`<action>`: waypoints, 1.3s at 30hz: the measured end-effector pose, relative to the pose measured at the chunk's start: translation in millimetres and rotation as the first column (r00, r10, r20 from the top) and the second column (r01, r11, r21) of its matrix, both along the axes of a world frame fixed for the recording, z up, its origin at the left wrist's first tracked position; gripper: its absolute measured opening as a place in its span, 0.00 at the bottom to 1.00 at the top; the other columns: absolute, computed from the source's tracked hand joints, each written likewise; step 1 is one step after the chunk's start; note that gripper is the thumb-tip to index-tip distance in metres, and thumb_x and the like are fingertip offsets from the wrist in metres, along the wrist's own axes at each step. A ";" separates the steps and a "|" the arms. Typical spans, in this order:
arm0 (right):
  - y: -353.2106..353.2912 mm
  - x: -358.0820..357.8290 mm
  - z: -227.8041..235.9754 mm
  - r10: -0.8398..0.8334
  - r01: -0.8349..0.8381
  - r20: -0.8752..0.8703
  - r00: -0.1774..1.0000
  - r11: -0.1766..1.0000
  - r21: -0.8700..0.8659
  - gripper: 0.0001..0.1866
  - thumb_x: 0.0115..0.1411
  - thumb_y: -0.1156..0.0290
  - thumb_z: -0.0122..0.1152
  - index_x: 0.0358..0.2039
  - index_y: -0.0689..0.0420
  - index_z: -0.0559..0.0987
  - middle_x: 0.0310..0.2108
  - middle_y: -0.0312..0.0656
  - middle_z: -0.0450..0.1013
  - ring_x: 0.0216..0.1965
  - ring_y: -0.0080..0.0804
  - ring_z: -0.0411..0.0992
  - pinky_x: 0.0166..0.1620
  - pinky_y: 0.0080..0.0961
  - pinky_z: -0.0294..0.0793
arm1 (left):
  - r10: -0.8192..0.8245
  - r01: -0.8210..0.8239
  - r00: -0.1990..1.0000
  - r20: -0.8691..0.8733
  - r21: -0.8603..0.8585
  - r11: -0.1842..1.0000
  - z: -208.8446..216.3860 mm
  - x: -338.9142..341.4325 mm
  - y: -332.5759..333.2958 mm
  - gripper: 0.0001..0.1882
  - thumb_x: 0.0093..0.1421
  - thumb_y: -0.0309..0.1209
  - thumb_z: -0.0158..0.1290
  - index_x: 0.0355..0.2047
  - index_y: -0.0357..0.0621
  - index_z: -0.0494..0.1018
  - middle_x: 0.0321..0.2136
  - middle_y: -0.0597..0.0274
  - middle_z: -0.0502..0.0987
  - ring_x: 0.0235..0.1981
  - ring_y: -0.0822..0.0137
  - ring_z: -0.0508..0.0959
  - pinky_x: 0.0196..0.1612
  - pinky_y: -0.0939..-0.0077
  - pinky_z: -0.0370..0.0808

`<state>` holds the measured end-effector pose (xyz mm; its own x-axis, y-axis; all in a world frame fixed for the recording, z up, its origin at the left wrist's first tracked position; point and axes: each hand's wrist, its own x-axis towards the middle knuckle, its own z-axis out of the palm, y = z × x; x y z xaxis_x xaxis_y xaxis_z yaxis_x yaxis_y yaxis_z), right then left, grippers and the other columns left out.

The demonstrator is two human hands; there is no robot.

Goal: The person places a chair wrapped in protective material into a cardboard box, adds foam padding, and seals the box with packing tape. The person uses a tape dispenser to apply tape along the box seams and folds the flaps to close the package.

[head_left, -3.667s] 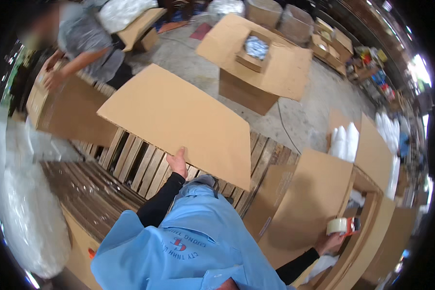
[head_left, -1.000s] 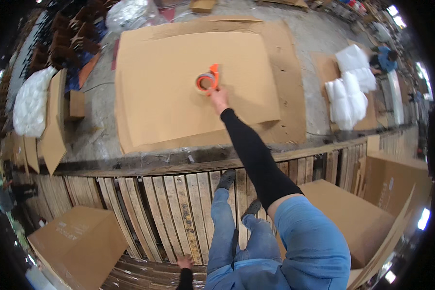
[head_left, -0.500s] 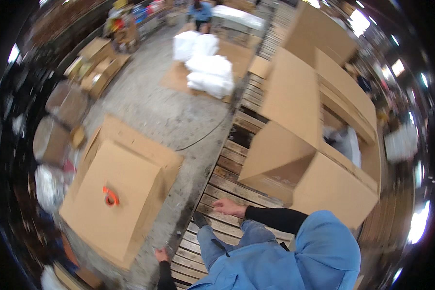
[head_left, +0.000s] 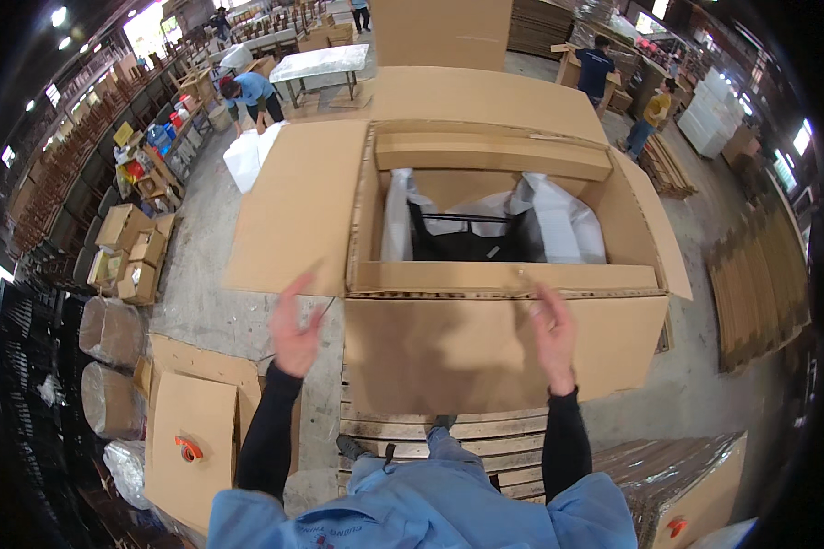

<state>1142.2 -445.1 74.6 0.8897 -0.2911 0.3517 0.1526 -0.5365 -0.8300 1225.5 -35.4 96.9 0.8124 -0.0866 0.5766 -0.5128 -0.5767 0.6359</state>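
In front of me stands a large open cardboard box point(head_left: 504, 352), its flaps folded outward. Inside it lies a black framed item point(head_left: 467, 242), its kind unclear, with white foam wrap point(head_left: 563, 229) along its sides. A cardboard strip point(head_left: 504, 276) runs along the near inner wall. My left hand point(head_left: 295, 329) is raised by the box's near left corner, over the left flap point(head_left: 293, 210), fingers apart and holding nothing. My right hand point(head_left: 553, 337) hovers before the near side, also empty, its fingers spread loosely.
A slatted wooden platform point(head_left: 449, 428) lies under my feet and the box. At the lower left, an orange tape dispenser point(head_left: 189, 448) rests on a closed carton point(head_left: 178, 412). Stacked cardboard point(head_left: 677, 485) sits at the lower right. Other people work farther off, one bending near white wrapped bundles point(head_left: 247, 160).
I have turned rightward to face the open box. Both hands have risen from low at my sides to its near edge.
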 end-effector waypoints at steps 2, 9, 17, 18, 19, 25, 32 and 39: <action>-68.7 10.2 -1.9 -0.152 0.162 0.086 0.985 0.980 -0.116 0.20 0.64 0.69 0.61 0.56 0.61 0.77 0.55 0.52 0.75 0.59 0.47 0.71 0.63 0.40 0.65 | -0.266 0.193 0.942 0.205 0.320 0.928 5.6 31.8 -63.2 0.16 0.59 0.27 0.58 0.47 0.36 0.74 0.50 0.50 0.78 0.53 0.49 0.76 0.60 0.59 0.70; -227.6 21.1 -19.3 -0.214 0.184 0.023 0.977 0.775 -0.604 0.16 0.65 0.62 0.59 0.43 0.61 0.81 0.47 0.47 0.78 0.51 0.50 0.72 0.56 0.42 0.69 | -0.206 0.240 0.971 -0.122 0.493 0.837 -37.0 53.0 -108.0 0.11 0.60 0.34 0.60 0.37 0.39 0.76 0.34 0.54 0.80 0.39 0.52 0.79 0.44 0.59 0.76; -224.4 17.1 -17.6 -0.206 0.130 -0.075 0.976 0.822 -0.554 0.14 0.64 0.61 0.61 0.37 0.61 0.84 0.45 0.44 0.79 0.48 0.44 0.75 0.52 0.38 0.73 | -0.155 0.196 0.980 -0.125 0.471 0.860 -41.8 50.9 -77.8 0.09 0.62 0.31 0.58 0.28 0.40 0.74 0.26 0.54 0.77 0.29 0.50 0.78 0.34 0.59 0.74; -226.3 17.8 -12.2 -0.200 0.094 -0.178 0.963 0.874 -0.477 0.15 0.64 0.61 0.61 0.38 0.61 0.84 0.46 0.44 0.79 0.49 0.43 0.75 0.52 0.38 0.73 | -0.151 0.194 0.980 -0.129 0.465 0.864 -40.0 50.8 -79.0 0.09 0.61 0.30 0.58 0.28 0.40 0.74 0.26 0.55 0.77 0.29 0.51 0.78 0.34 0.60 0.74; -230.8 18.3 0.5 -0.185 0.067 -0.272 0.944 0.917 -0.394 0.15 0.64 0.61 0.61 0.39 0.61 0.84 0.46 0.45 0.79 0.49 0.42 0.75 0.53 0.37 0.72 | -0.156 0.186 0.982 -0.102 0.470 0.863 -34.4 49.1 -80.8 0.08 0.61 0.29 0.58 0.27 0.40 0.74 0.26 0.55 0.78 0.29 0.52 0.77 0.33 0.60 0.74; -311.4 35.6 9.2 -0.333 0.172 -0.301 0.894 0.874 -0.455 0.19 0.66 0.60 0.60 0.48 0.63 0.81 0.50 0.51 0.76 0.53 0.45 0.73 0.57 0.38 0.69 | -0.180 0.181 0.983 -0.046 0.459 0.870 -40.0 56.6 -80.6 0.08 0.58 0.28 0.60 0.25 0.41 0.73 0.25 0.57 0.77 0.28 0.53 0.78 0.35 0.61 0.76; -316.9 40.3 -8.7 -0.426 0.101 -0.426 0.798 0.792 -0.602 0.21 0.67 0.62 0.59 0.52 0.65 0.78 0.52 0.54 0.75 0.56 0.49 0.71 0.61 0.39 0.66 | -0.261 0.262 0.964 -0.052 0.353 0.898 -53.8 47.3 -71.8 0.17 0.58 0.29 0.62 0.17 0.44 0.66 0.25 0.61 0.79 0.26 0.58 0.80 0.38 0.57 0.81; -317.7 41.8 1.4 -0.384 0.019 -0.534 0.753 0.824 -0.566 0.19 0.71 0.64 0.52 0.52 0.66 0.78 0.50 0.51 0.75 0.55 0.45 0.70 0.61 0.38 0.64 | -0.298 0.326 0.945 -0.136 0.303 0.896 -40.4 47.5 -64.7 0.22 0.56 0.31 0.65 0.22 0.50 0.59 0.29 0.61 0.82 0.29 0.63 0.83 0.42 0.59 0.82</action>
<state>1184.0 -762.8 76.0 0.8961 -0.4349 -0.0891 -0.4406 -0.8466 -0.2986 1273.0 -100.1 56.4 0.7574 -0.5103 0.4074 -0.6527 -0.5736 0.4949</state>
